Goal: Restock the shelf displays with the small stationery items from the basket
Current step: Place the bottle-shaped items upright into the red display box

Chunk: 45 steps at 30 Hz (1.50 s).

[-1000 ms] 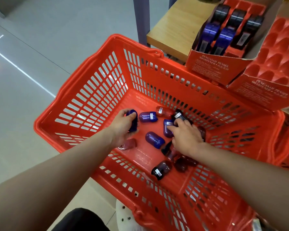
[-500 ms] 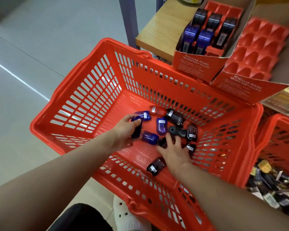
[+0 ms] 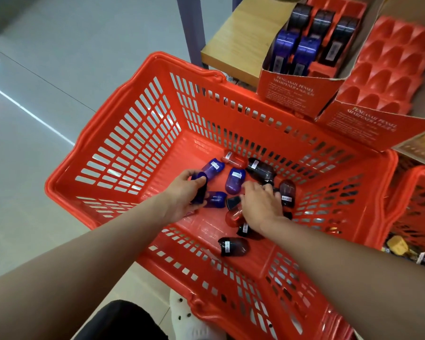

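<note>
Sharpeners in blue, red and dark plastic lie loose on the floor of the red basket. Left hand grips a dark blue sharpener, fingers and thumb curled round it. Right hand reaches palm-down into the pile, fingers spread over a black sharpener; whether it grips anything I cannot tell. Beyond the basket, on the wooden shelf, stands a part-filled display box, with an empty red tray beside it.
</note>
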Motion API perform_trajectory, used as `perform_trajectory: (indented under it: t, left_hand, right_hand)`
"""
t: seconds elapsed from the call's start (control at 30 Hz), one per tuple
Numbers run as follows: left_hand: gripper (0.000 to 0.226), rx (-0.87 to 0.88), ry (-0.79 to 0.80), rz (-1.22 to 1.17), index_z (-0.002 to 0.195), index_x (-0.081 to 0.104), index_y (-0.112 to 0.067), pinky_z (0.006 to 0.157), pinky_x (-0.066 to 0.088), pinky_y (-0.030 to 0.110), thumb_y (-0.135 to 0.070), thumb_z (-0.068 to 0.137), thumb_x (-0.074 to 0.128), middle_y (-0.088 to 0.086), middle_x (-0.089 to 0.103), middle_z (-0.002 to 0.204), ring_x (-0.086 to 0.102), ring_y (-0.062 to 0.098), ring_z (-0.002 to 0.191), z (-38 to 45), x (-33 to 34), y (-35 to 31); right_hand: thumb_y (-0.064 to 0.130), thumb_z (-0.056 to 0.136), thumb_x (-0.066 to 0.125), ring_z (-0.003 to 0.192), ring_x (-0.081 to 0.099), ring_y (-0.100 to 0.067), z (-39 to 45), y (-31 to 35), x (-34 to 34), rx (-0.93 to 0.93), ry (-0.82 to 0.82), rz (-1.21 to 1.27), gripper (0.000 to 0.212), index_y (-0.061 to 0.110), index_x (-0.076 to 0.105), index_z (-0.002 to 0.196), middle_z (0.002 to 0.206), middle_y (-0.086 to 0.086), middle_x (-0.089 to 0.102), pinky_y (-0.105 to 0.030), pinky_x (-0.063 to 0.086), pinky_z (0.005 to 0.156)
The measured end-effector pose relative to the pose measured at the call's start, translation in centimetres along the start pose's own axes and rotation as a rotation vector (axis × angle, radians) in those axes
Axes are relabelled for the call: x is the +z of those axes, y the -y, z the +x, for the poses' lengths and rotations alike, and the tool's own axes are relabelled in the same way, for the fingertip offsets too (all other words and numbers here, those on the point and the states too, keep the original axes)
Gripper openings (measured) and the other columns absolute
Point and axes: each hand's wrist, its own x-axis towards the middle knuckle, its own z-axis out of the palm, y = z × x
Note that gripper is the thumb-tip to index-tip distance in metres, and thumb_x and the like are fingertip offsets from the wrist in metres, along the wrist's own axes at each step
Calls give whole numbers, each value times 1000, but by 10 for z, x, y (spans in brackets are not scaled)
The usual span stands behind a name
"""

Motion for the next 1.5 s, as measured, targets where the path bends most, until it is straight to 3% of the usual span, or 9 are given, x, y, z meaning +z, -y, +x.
perform_trajectory:
  t: [0.17, 0.43, 0.67, 0.87, 0.97, 1.07, 1.17, 1.3, 1.5]
  left_hand:
    - [15, -3, 35, 40, 112, 57, -22, 79, 53, 36, -13, 100, 54, 8, 60, 92, 60, 19, 77, 0, 2, 5]
    - [25, 14, 36, 92, 123, 54, -25, 92, 50, 42, -15, 100, 55, 9, 64, 103, 63, 23, 91, 3, 2, 6]
    - [26, 217, 23, 351, 124, 54, -11, 96, 50, 45, -20, 100, 56, 21, 60, 124, 60, 26, 99, -3, 3, -16]
    - [53, 150, 336, 230, 124, 57, -26, 90, 57, 43, -23, 77, 83, 3, 65, 120, 66, 22, 110, -15, 8, -15]
    - [51, 149, 285, 124, 122, 57, -22, 84, 59, 41, -12, 78, 81, 5, 65, 117, 68, 20, 100, -12, 7, -15]
    - [50, 142, 134, -12, 122, 53, -17, 79, 60, 40, -9, 80, 79, 9, 60, 118, 64, 23, 102, -5, 0, -20]
    - [53, 122, 53, -81, 125, 51, -15, 84, 59, 46, -11, 80, 79, 12, 57, 121, 62, 29, 109, 0, -10, -19]
    - [56, 114, 57, -81, 123, 52, -16, 89, 57, 50, -10, 77, 82, 11, 57, 123, 61, 29, 111, 2, -17, -12]
    - [53, 122, 79, -104, 119, 53, -18, 86, 59, 44, -17, 75, 83, 7, 58, 119, 61, 24, 108, -1, -16, -14]
  right_hand:
    - [7, 87, 63, 129, 36, -25, 8, -14, -5, -169, 241, -62, 60, 24, 44, 141, 139, 3, 44, -39, 40, 105]
    - [37, 89, 68, 123, 43, -25, 13, -12, -4, -154, 86, -147, 39, 17, 54, 120, 126, -1, 55, -37, 35, 100]
    - [1, 77, 78, 78, 58, -6, 6, -6, -47, -53, 165, 744, 39, 27, 68, 103, 103, -1, 68, -15, 43, 74]
    - [-10, 78, 73, 90, 68, -18, 3, 6, -85, -42, 383, 1133, 63, 22, 51, 127, 110, -9, 70, -28, 56, 78]
    - [-18, 77, 67, 92, 72, -20, 5, -1, -87, 83, 366, 1259, 52, 18, 58, 114, 113, -10, 69, -27, 58, 75]
    - [-2, 85, 64, 105, 67, -22, 11, -21, -75, 229, 65, 609, 25, 18, 65, 99, 113, -7, 69, -25, 51, 87]
    - [13, 82, 66, 119, 57, -27, 14, -32, -49, 278, 67, 108, 38, 19, 61, 119, 125, -6, 63, -32, 48, 96]
    - [49, 77, 77, 128, 42, -25, 18, -29, -15, 342, 0, -87, 69, 18, 43, 130, 128, -2, 60, -39, 38, 99]
    - [31, 88, 66, 116, 55, -23, 17, -23, -4, 320, -129, -153, 49, 20, 39, 128, 114, -3, 67, -40, 36, 95]
